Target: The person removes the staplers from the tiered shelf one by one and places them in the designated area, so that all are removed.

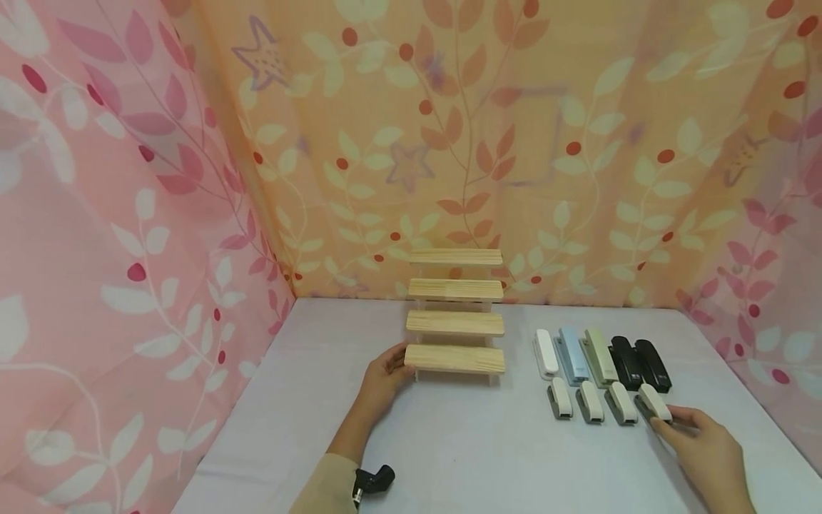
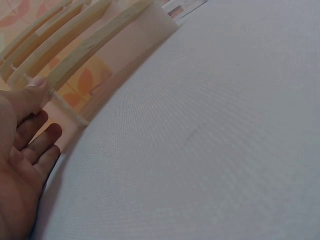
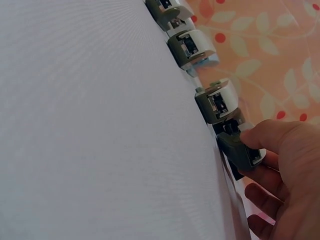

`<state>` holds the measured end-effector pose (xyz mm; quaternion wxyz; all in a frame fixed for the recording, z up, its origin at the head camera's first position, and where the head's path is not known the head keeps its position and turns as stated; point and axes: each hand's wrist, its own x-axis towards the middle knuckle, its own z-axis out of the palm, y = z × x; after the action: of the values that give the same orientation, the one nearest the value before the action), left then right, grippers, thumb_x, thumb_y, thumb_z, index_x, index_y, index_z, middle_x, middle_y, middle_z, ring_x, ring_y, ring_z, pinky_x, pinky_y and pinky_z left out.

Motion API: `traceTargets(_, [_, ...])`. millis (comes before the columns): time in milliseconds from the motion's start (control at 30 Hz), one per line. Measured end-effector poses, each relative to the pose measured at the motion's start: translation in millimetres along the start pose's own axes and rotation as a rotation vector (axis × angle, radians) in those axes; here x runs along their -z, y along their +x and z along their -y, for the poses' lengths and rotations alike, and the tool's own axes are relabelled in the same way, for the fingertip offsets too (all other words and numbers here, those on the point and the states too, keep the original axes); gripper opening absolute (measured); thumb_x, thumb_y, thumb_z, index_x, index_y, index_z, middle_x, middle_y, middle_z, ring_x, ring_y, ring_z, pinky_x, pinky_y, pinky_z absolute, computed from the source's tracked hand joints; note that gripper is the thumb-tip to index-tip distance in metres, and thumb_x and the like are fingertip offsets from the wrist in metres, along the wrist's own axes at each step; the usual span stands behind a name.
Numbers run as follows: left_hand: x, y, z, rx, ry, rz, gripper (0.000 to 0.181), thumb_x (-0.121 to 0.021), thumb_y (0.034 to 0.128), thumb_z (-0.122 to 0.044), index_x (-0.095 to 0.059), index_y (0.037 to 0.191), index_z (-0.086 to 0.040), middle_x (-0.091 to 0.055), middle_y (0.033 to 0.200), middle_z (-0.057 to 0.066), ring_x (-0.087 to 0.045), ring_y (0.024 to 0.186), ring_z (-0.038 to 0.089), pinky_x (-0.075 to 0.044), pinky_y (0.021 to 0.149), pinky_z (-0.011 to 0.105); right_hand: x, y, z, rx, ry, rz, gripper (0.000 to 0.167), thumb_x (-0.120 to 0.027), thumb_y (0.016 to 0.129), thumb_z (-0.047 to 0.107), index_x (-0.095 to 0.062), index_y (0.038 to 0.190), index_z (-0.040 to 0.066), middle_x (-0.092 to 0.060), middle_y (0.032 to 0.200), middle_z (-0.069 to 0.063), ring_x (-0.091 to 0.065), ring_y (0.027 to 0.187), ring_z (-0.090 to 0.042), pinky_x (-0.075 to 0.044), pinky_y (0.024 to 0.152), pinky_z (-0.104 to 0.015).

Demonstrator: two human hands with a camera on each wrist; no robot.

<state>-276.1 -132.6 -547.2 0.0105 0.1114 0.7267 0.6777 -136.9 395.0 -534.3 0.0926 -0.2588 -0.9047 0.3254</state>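
My left hand (image 1: 383, 378) holds the left end of the lowest step of a four-step wooden display rack (image 1: 454, 359). In the left wrist view the thumb lies against the board's end, with the other fingers bent below it. On the right, my right hand (image 1: 706, 446) pinches a small white and grey stapler (image 1: 653, 404) between thumb and fingers. That stapler is tilted at the right end of a row of similar small staplers (image 1: 621, 404). In the right wrist view, the held stapler (image 3: 242, 150) shows its dark grey side.
Behind the small staplers lie larger ones: a white stapler (image 1: 546, 353), a blue stapler (image 1: 573, 355), a green stapler (image 1: 600, 357) and two black staplers (image 1: 652, 365). A white cloth covers the table (image 1: 462, 450). Patterned curtains (image 1: 359, 143) enclose the back and sides.
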Motion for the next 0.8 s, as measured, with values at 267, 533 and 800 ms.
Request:
traceTargets(267, [0.9, 1.3, 0.6, -0.003, -0.03, 0.013, 0.064, -0.076, 0.0932, -0.011, -0.048, 0.15, -0.002, -0.055, 0.148, 0.018, -0.055, 0.136, 0.032, -0.051, 0.104, 0.022, -1.9, 2.4, -1.5, 0.004, -0.038, 0.027, 0.073, -0.079, 0.089, 0.046, -0.056, 0.135, -0.006, -0.057, 0.134, -0.034, -0.047, 0.122, -0.057, -0.037, 0.098, -0.074])
traceTargets(533, [1.8, 2.7, 0.4, -0.024, 0.008, 0.005, 0.063, -0.076, 0.0934, -0.015, -0.05, 0.15, -0.005, -0.058, 0.146, 0.017, -0.058, 0.133, 0.03, -0.053, 0.102, 0.023, -0.1, 1.5, -0.7, 0.099, -0.04, -0.02, 0.07, -0.079, 0.089, 0.046, -0.06, 0.129, -0.008, -0.061, 0.128, -0.034, -0.051, 0.118, -0.058, -0.042, 0.092, -0.068])
traceTargets(800, [1.9, 0.8, 1.7, -0.025, 0.018, 0.009, 0.063, -0.076, 0.0942, -0.017, -0.049, 0.15, -0.002, -0.058, 0.145, 0.018, -0.059, 0.131, 0.03, -0.054, 0.102, 0.024, -3.1, 2.6, -5.0, 0.084, -0.047, -0.008, 0.071, -0.079, 0.088, 0.048, -0.061, 0.129, -0.007, -0.058, 0.133, -0.035, -0.049, 0.121, -0.059, -0.042, 0.092, -0.069])
